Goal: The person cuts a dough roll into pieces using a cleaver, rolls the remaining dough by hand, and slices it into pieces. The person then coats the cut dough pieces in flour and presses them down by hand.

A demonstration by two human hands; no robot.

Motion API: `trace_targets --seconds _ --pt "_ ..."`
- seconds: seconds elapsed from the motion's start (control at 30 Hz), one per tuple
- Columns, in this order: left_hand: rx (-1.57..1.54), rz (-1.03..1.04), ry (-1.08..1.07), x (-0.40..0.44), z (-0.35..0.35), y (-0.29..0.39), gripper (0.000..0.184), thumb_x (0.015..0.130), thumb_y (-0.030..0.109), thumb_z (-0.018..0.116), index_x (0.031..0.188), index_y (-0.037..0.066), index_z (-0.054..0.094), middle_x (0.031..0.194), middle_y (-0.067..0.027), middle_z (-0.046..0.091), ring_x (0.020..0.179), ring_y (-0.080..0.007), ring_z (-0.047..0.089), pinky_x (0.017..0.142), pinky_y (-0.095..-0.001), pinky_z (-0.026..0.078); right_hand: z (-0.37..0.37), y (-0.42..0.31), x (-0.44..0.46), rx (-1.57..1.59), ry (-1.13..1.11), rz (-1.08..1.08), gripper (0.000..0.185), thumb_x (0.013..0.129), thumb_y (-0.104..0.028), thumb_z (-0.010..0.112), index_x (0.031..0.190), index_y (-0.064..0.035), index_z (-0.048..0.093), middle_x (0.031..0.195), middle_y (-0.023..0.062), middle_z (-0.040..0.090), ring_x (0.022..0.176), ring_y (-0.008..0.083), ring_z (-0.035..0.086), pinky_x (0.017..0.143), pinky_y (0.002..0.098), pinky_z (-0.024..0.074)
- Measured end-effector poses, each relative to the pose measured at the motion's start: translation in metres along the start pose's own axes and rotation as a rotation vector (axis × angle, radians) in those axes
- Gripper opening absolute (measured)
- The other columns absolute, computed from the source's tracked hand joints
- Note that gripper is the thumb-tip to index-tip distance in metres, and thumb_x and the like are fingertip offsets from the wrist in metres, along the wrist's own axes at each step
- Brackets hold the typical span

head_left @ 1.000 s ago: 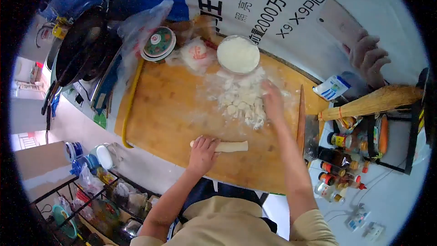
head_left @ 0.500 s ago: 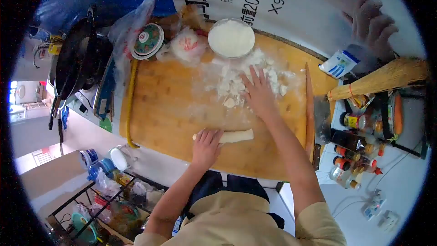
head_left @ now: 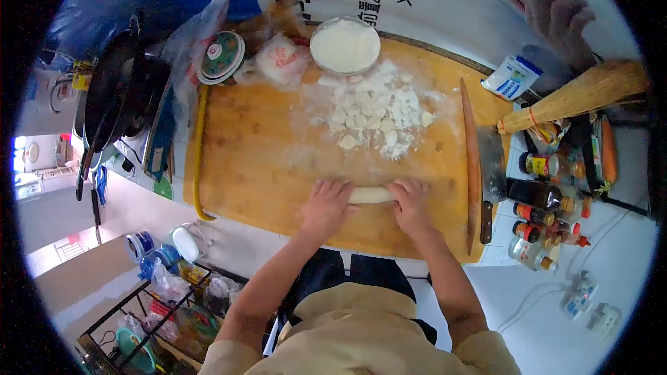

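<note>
A pale roll of dough (head_left: pixel 371 195) lies crosswise near the front of the wooden board (head_left: pixel 257 142). My left hand (head_left: pixel 326 207) is curled over its left end, and my right hand (head_left: pixel 412 207) grips the right end. Both ends are hidden beneath the fingers; only the middle stretch shows. Farther back, several small flattened dough pieces (head_left: pixel 368 112) rest in a patch of loose white flour (head_left: pixel 410 105). Behind them stands a clear bowl (head_left: pixel 345 71) full of white flour.
On the board's right side lie a long tapered rolling pin (head_left: pixel 470 160) and a cleaver (head_left: pixel 492 163). Bottles (head_left: pixel 538 198), a straw brush (head_left: pixel 577 97) and a white packet (head_left: pixel 512 78) are beyond. A lidded pot (head_left: pixel 222 59), plastic bags and black pans (head_left: pixel 114 97) are left.
My right hand has come back from the floured pieces to the roll's right end. The dough pieces now show uncovered. My left hand has shifted slightly right along with the roll.
</note>
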State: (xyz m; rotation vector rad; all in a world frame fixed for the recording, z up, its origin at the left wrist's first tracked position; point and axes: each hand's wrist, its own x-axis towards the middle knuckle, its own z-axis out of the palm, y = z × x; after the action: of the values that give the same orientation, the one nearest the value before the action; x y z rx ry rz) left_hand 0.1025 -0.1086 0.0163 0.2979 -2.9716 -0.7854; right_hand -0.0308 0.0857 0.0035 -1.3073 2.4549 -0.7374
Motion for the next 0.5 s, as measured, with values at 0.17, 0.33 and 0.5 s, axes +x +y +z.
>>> trace_targets --seconds 0.17,0.33,0.5 --pt "-0.052 -0.076 0.166 0.042 -0.009 0.031 0.045 0.08 0.018 0.063 0.122 0.004 0.054 0.125 -0.0164 0.052 0.12 -0.0358 0.044 0.103 -0.0501 0.033 -0.028 -0.057 0.06 0.324 0.223 0.098 0.051 0.082 -0.008 0.059 0.131 -0.0071 0.049 0.135 0.0197 0.044 0.126 0.0398 0.039 0.108 0.0459 0.0302" --pt "-0.009 0.034 0.117 0.021 0.018 0.016 0.055 0.089 0.028 0.052 0.138 0.006 0.042 0.143 -0.0171 0.038 0.134 -0.0368 0.032 0.108 -0.055 0.024 0.035 -0.076 0.062 0.331 0.261 0.024 0.055 0.087 -0.019 0.056 0.138 -0.0068 0.041 0.145 0.0213 0.035 0.135 0.04 0.03 0.112 0.0481 0.0249" --pt "0.208 -0.08 -0.107 -0.058 0.032 0.029 0.061 0.091 0.034 0.046 0.145 0.009 0.033 0.151 -0.0172 0.027 0.141 -0.0346 0.021 0.111 -0.0556 0.018 0.031 -0.093 -0.025 0.159 -0.135 0.019 0.069 0.085 -0.031 0.058 0.145 -0.0074 0.032 0.152 0.019 0.024 0.141 0.0376 0.021 0.113 0.056 0.0152"
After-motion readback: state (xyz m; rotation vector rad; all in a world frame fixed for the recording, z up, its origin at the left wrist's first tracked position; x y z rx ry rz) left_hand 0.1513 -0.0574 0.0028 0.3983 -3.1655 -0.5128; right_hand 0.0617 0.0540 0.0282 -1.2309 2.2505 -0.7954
